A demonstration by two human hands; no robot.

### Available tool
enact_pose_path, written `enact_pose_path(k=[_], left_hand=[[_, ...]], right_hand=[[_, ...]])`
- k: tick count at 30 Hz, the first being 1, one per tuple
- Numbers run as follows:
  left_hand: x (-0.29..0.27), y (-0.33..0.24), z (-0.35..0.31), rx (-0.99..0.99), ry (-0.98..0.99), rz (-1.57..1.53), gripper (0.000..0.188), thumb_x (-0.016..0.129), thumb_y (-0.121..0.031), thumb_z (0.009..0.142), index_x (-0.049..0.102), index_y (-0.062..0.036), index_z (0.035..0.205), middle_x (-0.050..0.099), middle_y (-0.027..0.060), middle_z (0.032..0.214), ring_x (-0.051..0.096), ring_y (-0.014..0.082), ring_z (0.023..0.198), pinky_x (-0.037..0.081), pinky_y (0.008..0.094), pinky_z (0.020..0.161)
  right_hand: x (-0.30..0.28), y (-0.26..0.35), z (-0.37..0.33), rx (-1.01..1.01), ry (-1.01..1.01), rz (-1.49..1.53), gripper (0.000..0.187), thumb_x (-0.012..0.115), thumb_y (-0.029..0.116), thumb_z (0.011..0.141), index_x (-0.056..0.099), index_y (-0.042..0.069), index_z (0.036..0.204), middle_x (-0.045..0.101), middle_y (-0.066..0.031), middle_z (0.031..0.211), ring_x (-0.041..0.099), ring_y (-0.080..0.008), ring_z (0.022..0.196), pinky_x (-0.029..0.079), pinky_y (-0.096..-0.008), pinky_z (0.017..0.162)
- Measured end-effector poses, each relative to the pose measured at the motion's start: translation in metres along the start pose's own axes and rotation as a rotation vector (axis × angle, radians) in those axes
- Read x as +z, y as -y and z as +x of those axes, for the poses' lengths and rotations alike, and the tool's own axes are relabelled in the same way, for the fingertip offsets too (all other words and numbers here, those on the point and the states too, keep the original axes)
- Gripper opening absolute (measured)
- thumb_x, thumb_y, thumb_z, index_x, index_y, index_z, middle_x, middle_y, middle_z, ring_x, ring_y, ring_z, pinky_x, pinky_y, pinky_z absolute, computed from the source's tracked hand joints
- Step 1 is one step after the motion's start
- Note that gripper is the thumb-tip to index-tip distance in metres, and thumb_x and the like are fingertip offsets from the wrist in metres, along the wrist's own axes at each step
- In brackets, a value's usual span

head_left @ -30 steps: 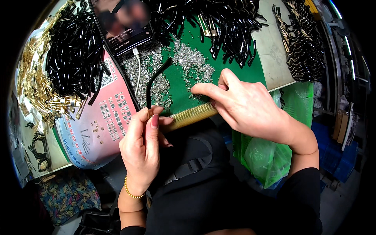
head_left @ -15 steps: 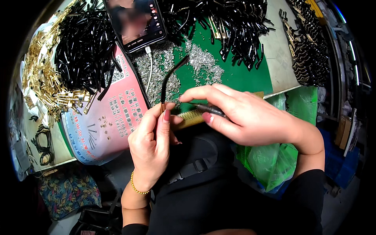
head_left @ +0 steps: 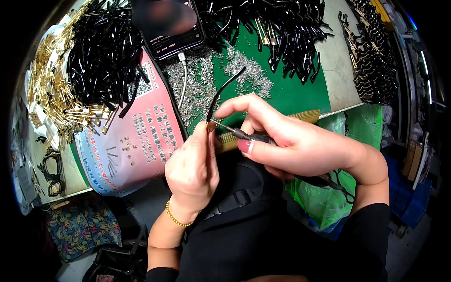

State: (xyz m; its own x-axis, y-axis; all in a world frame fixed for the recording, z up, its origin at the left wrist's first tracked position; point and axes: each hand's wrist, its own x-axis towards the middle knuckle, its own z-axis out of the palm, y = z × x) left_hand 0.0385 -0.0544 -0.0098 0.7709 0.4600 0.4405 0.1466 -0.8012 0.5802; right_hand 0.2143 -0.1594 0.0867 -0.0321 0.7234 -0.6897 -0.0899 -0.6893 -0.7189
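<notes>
My left hand (head_left: 192, 171) pinches a slim black eyeglass temple (head_left: 217, 99) by its near end. The temple stands up from the fingertips, its curved tip leaning to the right. In my right hand (head_left: 305, 145) is a dark pen-shaped screwdriver (head_left: 253, 137) with a black cord or tail behind it. Its thin tip points left and meets, or nearly meets, the temple's held end; the exact contact is too small to tell. My right index finger reaches over the tool towards the temple. Small silver screws (head_left: 251, 77) lie scattered on the green mat just beyond.
A phone (head_left: 169, 30) with a white cable lies at the back. Heaps of black temples (head_left: 105, 51) and gold metal pieces (head_left: 51, 84) cover the left. More black temples (head_left: 376, 61) line the right. A gold mesh roll (head_left: 303, 116) runs along the table's near edge, above a green bag (head_left: 324, 202).
My left hand has turned and closed tighter around the temple, which now leans further right. My right hand has brought the screwdriver's tip to the temple's held end.
</notes>
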Motion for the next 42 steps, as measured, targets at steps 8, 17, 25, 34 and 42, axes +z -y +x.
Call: enact_pose_path(k=[8, 17, 25, 34, 42], left_hand=[[0.001, 0.002, -0.002, 0.070, -0.006, 0.030, 0.031, 0.071, 0.003, 0.086, 0.064, 0.0081, 0.116, 0.070, 0.0142, 0.085, 0.069, 0.0243, 0.068, 0.053, 0.0329, 0.060], [-0.067, 0.054, -0.007, -0.626, -0.460, -0.504, 0.030, 0.046, -0.004, 0.105, 0.047, 0.0030, 0.134, 0.071, 0.0108, 0.096, 0.065, 0.0097, 0.074, 0.053, 0.0254, 0.068], [-0.096, 0.103, 0.007, -0.441, -0.165, 0.212, 0.017, 0.066, -0.001, 0.090, 0.063, 0.0010, 0.107, 0.058, 0.0136, 0.098, 0.061, 0.0266, 0.086, 0.049, 0.0377, 0.077], [-0.102, 0.081, 0.016, -0.426, -0.064, 0.257, 0.011, 0.059, 0.003, 0.093, 0.055, 0.0026, 0.103, 0.062, 0.0194, 0.090, 0.060, 0.0368, 0.083, 0.048, 0.0423, 0.077], [-0.101, 0.041, 0.004, -0.402, -0.117, -0.151, 0.008, 0.055, 0.006, 0.096, 0.063, 0.0047, 0.098, 0.057, 0.0099, 0.083, 0.056, 0.0175, 0.075, 0.046, 0.0263, 0.070]], right_hand=[[0.004, -0.003, -0.002, -0.111, -0.049, -0.143, 0.043, 0.053, 0.017, 0.104, 0.032, 0.004, 0.139, 0.052, -0.0042, 0.092, 0.055, -0.0098, 0.065, 0.046, -0.0262, 0.056], [0.023, 0.024, 0.052, -0.572, -0.327, -1.008, 0.034, 0.064, 0.013, 0.090, 0.053, -0.004, 0.116, 0.063, -0.0246, 0.096, 0.067, -0.0396, 0.088, 0.056, -0.0472, 0.072], [0.060, 0.065, 0.147, -0.892, -0.404, -1.457, 0.016, 0.060, 0.007, 0.081, 0.057, -0.007, 0.089, 0.058, -0.0193, 0.090, 0.068, -0.0296, 0.068, 0.056, -0.0396, 0.052], [0.047, 0.060, 0.110, -0.862, -0.368, -1.239, 0.025, 0.066, 0.007, 0.079, 0.058, -0.008, 0.096, 0.065, -0.0187, 0.086, 0.069, -0.0328, 0.075, 0.055, -0.0417, 0.059], [0.008, 0.023, 0.024, -0.556, -0.145, -0.405, 0.031, 0.064, 0.015, 0.092, 0.066, 0.002, 0.119, 0.067, -0.0118, 0.081, 0.059, -0.0161, 0.061, 0.047, -0.0333, 0.059]])
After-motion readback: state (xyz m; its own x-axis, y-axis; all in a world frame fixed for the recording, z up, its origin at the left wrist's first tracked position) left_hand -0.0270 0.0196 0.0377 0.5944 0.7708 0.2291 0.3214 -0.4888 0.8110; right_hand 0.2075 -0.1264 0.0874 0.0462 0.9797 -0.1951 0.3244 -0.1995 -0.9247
